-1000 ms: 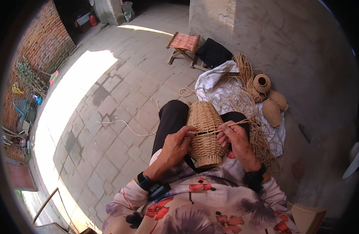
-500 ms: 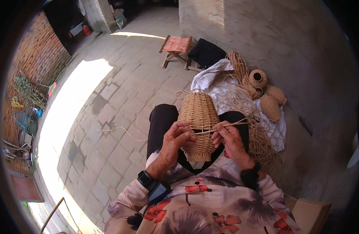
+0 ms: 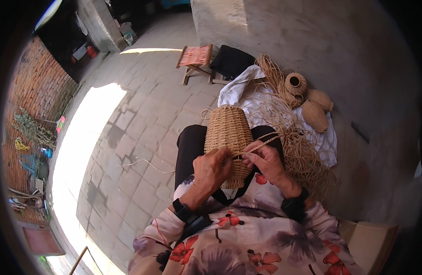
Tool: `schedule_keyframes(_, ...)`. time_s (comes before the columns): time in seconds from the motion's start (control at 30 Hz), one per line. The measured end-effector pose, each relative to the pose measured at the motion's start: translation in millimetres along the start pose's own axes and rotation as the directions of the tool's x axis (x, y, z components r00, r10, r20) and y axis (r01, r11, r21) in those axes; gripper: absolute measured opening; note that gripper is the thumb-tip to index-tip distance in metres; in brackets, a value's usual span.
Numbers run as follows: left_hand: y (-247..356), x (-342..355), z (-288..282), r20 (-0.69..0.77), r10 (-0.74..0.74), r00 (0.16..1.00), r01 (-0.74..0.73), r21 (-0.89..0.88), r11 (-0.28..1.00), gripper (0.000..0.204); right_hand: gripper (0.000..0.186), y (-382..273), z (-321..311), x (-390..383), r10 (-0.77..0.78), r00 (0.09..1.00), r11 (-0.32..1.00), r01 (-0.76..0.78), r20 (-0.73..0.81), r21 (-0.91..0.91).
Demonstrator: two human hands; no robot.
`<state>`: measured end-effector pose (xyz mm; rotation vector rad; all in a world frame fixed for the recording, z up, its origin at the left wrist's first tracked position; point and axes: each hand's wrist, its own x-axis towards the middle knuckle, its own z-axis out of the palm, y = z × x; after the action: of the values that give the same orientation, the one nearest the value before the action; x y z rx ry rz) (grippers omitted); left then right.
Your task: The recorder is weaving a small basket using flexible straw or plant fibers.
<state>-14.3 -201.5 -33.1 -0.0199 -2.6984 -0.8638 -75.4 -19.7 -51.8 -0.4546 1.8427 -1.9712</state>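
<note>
A tan woven basket (image 3: 228,127) rests between my knees, its narrower rim toward my body. Across its lower part is a dark gap in the weave, with a twisted straw cord (image 3: 266,138) drawn along it. My right hand (image 3: 266,162) pinches this cord between thumb and fingers at the gap's right side. My left hand (image 3: 213,168) is curled against the basket's left side, its knuckles upward. The left fingertips are turned away, so what they hold is hidden.
To the right, loose straw cord (image 3: 307,160) lies heaped over a white cloth (image 3: 240,87). Several finished woven vessels (image 3: 314,115) sit beyond it. A folding stool (image 3: 195,56) and a black cloth (image 3: 231,62) are farther ahead. Behind my right arm stands a cardboard box (image 3: 371,243).
My left hand has rolled over and curled inward, hiding fingers that were spread along the cord. The right hand has shifted slightly toward the gap. The whole view has turned a little.
</note>
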Motion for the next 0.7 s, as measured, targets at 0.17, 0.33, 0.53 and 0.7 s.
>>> schedule_keyframes(0.17,6.1,2.8,-8.6,-0.081,0.107,0.991,-0.105,0.021,0.994,0.012,0.013,-10.5,11.3,1.3,-0.439,0.895,0.735,0.404,0.072,-0.545)
schedule_keyframes(0.33,17.0,5.5,-0.8,-0.075,0.138,0.988,-0.152,-0.23,0.961,0.017,0.011,0.3,18.0,0.6,-0.485,0.867,0.594,0.424,0.116,-0.684)
schedule_keyframes(0.53,21.4,11.3,8.0,-0.056,0.255,0.965,-0.26,-0.121,0.958,0.018,0.018,-1.5,14.1,-2.8,-0.484,0.868,0.607,0.423,0.108,-0.673)
schedule_keyframes(0.7,12.2,11.9,7.6,-0.076,0.216,0.973,-0.224,-0.113,0.968,0.013,0.014,-46.1,-1.9,-43.1,-0.233,0.92,0.686,0.385,0.314,-0.618)
